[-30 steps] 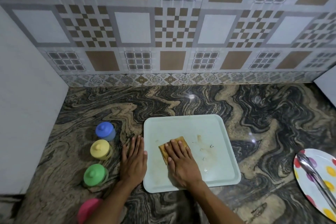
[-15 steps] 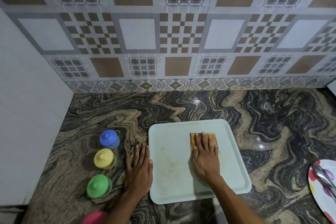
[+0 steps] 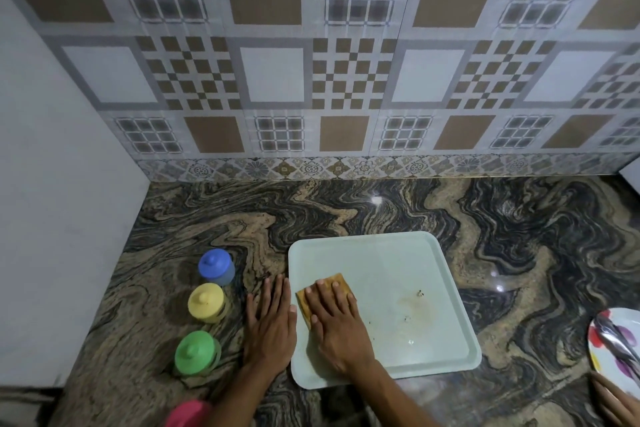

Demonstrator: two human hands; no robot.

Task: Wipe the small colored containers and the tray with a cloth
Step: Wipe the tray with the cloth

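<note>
My right hand (image 3: 337,326) lies flat, fingers straight, pressing the cloth (image 3: 341,280) onto the tray (image 3: 398,263) near its 9 o'clock edge. A flat palm spreads the pressure so the cloth rubs rather than bunches. My left hand (image 3: 270,326) rests flat and empty on the desk (image 3: 346,208), thumb against the tray's rim, I judge to stop it sliding. A brownish stain (image 3: 417,310) at 3 o'clock from the cloth looks not yet wiped. The blue container (image 3: 215,266), yellow container (image 3: 206,302), green container (image 3: 195,352) and pink container (image 3: 188,414) stand off the tray at its 9 o'clock, leaving its surface free.
</note>
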